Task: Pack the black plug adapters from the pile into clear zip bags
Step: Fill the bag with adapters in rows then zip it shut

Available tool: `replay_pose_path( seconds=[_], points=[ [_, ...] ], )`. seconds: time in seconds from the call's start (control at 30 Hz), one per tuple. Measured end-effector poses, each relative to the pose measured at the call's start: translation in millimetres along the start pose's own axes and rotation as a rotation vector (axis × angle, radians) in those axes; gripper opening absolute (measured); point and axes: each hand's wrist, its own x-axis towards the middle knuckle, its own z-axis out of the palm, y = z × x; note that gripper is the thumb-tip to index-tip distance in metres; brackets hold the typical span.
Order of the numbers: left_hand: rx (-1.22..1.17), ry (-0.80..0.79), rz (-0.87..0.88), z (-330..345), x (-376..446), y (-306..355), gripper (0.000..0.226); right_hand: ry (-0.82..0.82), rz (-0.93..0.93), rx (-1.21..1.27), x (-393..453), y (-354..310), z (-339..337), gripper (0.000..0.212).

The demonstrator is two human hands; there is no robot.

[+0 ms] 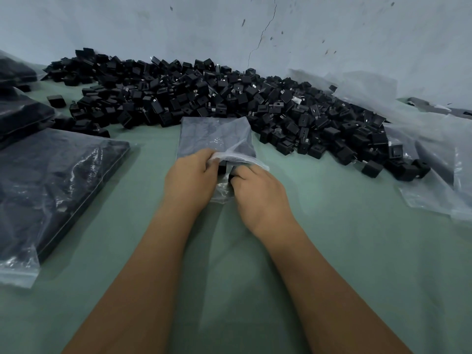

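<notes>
On green table [332, 251], zip bag [217, 139] lengthwise, mouth nearward, left fingers [208, 159] pinching it, right fingers [242, 172] around adapter [231, 178].

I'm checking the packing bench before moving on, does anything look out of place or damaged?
One stray black plug adapter lies alone on the green table, apart from the pile, near its left end. Behind the pile, the wall has a thin crack and dark marks. Nothing else stands out.
</notes>
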Motion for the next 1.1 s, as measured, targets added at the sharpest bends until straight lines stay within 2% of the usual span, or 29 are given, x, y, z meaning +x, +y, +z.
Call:
replay_pose_path(
  seconds=[0.33,0.5,0.6,0.67,0.77,0.8,0.9,0.93,1.0,1.1],
  points=[
    [-0.023,-0.007,-0.018,0.0,-1.6,3.3,0.021,-0.013,0.047,0.075,0.2,2.9,11.4,0.045],
    [0.048,-0.022,0.05,0.7,-3.8,4.3,0.02,-0.05,0.04,0.06,-0.9,6.1,16.6,0.043],
    [0.131,-0.019,0.097,2.4,-3.9,5.3,0.02,-0.01,0.021,0.066,-0.4,7.7,13.0,0.037],
    [0.171,-0.009,0.106,4.3,-3.6,5.8,0.017,0.129,0.017,0.11,-2.6,5.6,4.6,0.032],
    [0.185,-0.012,0.14,7.5,-5.3,6.1,0.021,0.547,-0.003,0.29,-7.2,7.1,-4.1,0.022],
    [0.196,-0.016,0.163,8.5,-5.9,6.5,0.027,0.615,0.023,0.348,-6.9,10.6,-5.9,0.021],
    [0.205,-0.078,0.249,9.2,-8.8,11.3,0.046,0.683,0.331,0.628,1.5,32.7,-5.0,0.022],
    [0.204,-0.115,0.277,9.6,-9.8,13.2,0.048,0.669,0.456,0.685,6.3,44.6,-0.6,0.022],
    [0.204,-0.174,0.31,11.9,-11.3,15.4,0.048,0.53,0.642,0.688,15.5,69.9,12.3,0.026],
    [0.194,-0.194,0.307,14.7,-12.8,16.1,0.039,0.267,0.703,0.654,26.9,99.2,31.8,0.045]
  ],
)
